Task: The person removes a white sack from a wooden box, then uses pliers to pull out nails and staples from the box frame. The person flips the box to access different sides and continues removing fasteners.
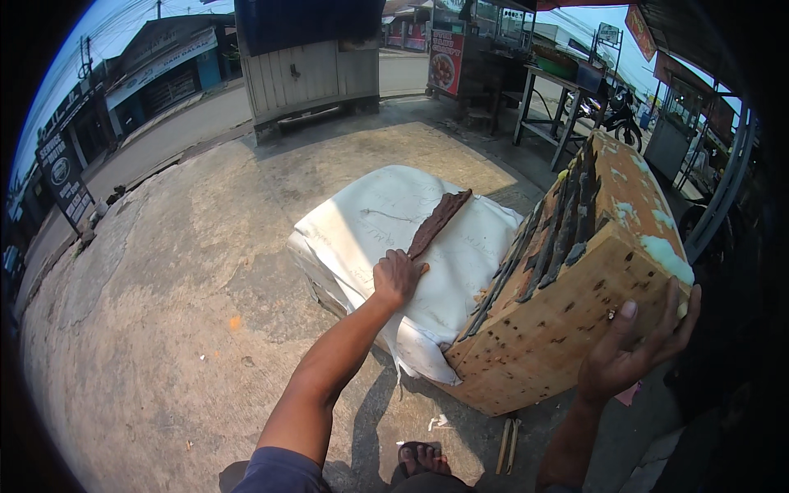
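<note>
Left hand (398,278): grip clamped on the near end of a dark brown strip (441,223), ragged along its edges. Strip lies slantwise over the white-covered seat (394,209), far end pointing away and to the right. A small orange bit (425,268) shows just beside the fingers; cannot tell what it belongs to.

Right hand (626,355): grip apart, fingers and thumb spread, at the near right corner of the wooden frame (559,316). Thumb lies against the frame's near face; how firmly the hand bears on it cannot be told.

Seat: block-shaped, low on the concrete floor (189,263), ahead of the person; white sheet loose and creased, faint drawn lines on top, a corner hanging down on the near side. Sunlight falls on its left part.

Frame: tilted, joined or close against the seat's right side; many dark spots on the near face, black straps (585,201) along the side facing the seat, pale foam patches (667,259) on the outer face.

Near the lower edge: sandalled foot (423,460), two thin sticks (504,448) to its right, both on the floor. Beyond: grey metal cabinet (316,78), parked motorcycle (625,123)
</note>
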Motion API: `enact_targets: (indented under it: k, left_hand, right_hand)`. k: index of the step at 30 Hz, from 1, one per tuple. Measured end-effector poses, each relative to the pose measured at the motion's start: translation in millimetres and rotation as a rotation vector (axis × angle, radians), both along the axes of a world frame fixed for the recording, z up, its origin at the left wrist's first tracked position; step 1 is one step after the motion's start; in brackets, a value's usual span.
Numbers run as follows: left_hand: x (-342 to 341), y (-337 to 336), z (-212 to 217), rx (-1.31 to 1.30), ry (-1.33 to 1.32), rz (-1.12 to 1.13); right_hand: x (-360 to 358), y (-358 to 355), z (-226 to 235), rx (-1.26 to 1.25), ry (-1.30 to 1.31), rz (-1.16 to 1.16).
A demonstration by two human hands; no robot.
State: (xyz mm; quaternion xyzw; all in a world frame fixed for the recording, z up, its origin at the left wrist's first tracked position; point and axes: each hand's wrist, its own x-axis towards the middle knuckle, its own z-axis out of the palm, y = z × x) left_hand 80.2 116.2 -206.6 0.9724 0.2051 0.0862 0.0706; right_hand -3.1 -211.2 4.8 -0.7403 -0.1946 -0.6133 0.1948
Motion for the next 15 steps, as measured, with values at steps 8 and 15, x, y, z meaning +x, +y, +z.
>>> enact_targets:
  k: [8, 15]
  left_hand:
    - [-25, 56, 108, 0.058, 0.015, -0.253]
    - [-130, 12, 88, -0.069, 0.016, -0.228]
  right_hand:
    - [6, -9, -8, -0.050, -0.045, -0.041]
    - [4, -21, -6, -0.108, -0.053, -0.088]
